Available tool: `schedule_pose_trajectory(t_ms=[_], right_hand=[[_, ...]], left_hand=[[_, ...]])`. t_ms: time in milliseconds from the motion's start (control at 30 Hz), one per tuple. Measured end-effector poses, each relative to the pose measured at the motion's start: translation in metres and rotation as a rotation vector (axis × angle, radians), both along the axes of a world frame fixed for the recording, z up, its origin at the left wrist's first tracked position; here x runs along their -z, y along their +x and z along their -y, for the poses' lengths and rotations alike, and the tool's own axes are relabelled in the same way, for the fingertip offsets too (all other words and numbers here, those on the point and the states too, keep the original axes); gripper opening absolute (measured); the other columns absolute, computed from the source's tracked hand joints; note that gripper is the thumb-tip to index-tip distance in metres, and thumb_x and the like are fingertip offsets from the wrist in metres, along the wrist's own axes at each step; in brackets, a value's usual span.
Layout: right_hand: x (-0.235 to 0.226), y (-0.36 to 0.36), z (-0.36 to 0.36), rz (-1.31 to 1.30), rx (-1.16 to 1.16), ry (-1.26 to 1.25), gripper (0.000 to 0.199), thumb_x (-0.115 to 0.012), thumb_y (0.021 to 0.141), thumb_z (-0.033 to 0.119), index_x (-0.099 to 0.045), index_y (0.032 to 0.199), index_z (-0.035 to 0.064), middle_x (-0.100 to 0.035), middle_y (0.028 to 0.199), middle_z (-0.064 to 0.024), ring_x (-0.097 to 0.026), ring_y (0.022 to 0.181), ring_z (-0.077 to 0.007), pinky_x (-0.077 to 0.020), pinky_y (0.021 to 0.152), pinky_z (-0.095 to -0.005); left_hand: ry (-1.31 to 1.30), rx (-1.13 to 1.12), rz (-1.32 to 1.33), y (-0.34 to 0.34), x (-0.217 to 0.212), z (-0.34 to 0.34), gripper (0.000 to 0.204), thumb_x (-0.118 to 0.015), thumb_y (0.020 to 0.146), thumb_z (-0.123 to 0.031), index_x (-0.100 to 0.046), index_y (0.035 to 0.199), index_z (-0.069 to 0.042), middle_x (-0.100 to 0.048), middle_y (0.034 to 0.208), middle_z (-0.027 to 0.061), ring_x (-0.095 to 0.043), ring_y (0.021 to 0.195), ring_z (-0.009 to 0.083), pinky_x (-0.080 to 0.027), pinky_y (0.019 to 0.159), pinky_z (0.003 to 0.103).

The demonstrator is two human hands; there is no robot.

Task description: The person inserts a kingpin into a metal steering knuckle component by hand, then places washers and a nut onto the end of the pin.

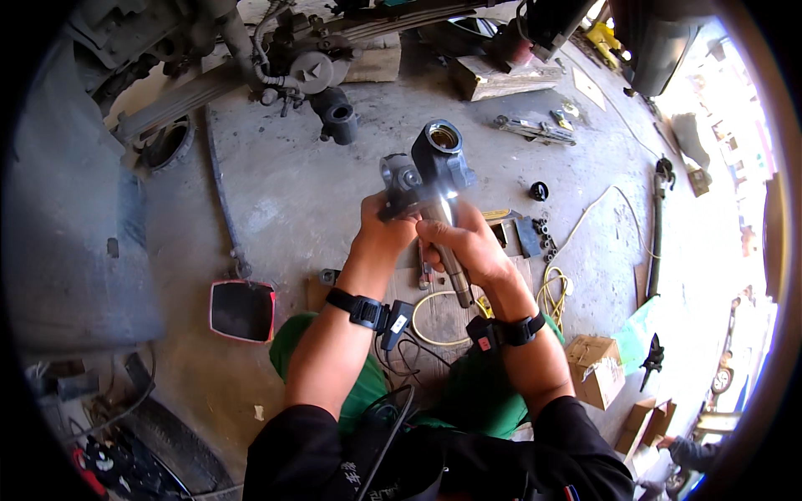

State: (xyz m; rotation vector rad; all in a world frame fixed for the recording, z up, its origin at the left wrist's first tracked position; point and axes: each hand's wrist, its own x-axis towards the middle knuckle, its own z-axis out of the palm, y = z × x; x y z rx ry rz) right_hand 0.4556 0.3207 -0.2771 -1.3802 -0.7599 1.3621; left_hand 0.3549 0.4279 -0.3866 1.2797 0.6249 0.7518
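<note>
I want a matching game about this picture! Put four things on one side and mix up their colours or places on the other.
Things:
1. Shiny rod
2. Trousers
3. Wrist straps
4. Cardboard box

Colours or places:
A. Black
B. On the floor, next to pale green plastic
C. Held in the right hand
D. Green

Right pairs: 1-C, 2-D, 3-A, 4-B.

The metal part [439, 171] partly hides the left fingers [405, 225].

Dark grey metal part [431, 169], silvery shaft [441, 215]
</note>
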Motion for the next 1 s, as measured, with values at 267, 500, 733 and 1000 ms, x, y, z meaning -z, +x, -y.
schedule_pose_trajectory(t_ms=[267, 500, 733, 1000], right_hand=[[-0.003, -0.025, -0.051, 0.088, 0.049, -0.115, 0.017, -0.066, 0.086, 0.013, -0.059, 0.089, -0.0020, -0.056, 0.064, -0.0054, -0.054, 0.050, -0.0127, -0.0443, 0.045, -0.0270], [0.010, -0.022, -0.072, 0.189, -0.007, -0.230, 0.020, -0.067, 0.083, 0.014, -0.059, 0.090, -0.0030, -0.058, 0.067, -0.0065, -0.057, 0.051, -0.0128, -0.0447, 0.045, -0.0268], [0.001, -0.037, -0.097, 0.334, -0.043, -0.199, 0.018, -0.061, 0.082, 0.017, -0.059, 0.080, -0.0012, -0.059, 0.066, -0.0070, -0.056, 0.051, -0.0123, -0.0418, 0.044, -0.0261], [0.014, -0.038, -0.112, 0.358, -0.018, -0.256, 0.019, -0.066, 0.080, 0.009, -0.059, 0.092, -0.0045, -0.058, 0.068, -0.0066, -0.056, 0.052, -0.0136, -0.0436, 0.044, -0.0290]], left_hand=[[-1.507, -0.175, 0.720, 0.016, 0.032, -0.052, 0.027, -0.044, 0.097, -0.012, -0.061, 0.111, 0.004, -0.065, 0.100, 0.0163, -0.066, 0.090, 0.0236, -0.055, 0.077, 0.035], [-1.518, -0.245, 0.725, 0.025, 0.063, -0.070, 0.046, -0.032, 0.098, -0.026, -0.057, 0.126, 0.000, -0.060, 0.127, 0.0201, -0.058, 0.118, 0.0347, -0.042, 0.105, 0.052], [-1.382, -0.206, 0.767, 0.016, 0.063, -0.083, 0.040, -0.035, 0.098, -0.018, -0.055, 0.126, 0.002, -0.058, 0.123, 0.0172, -0.054, 0.117, 0.0290, -0.040, 0.101, 0.046], [-1.506, -0.277, 0.701, 0.009, 0.058, -0.096, 0.044, -0.031, 0.097, -0.025, -0.058, 0.126, -0.004, -0.057, 0.133, 0.0153, -0.051, 0.127, 0.0296, -0.036, 0.109, 0.049]])
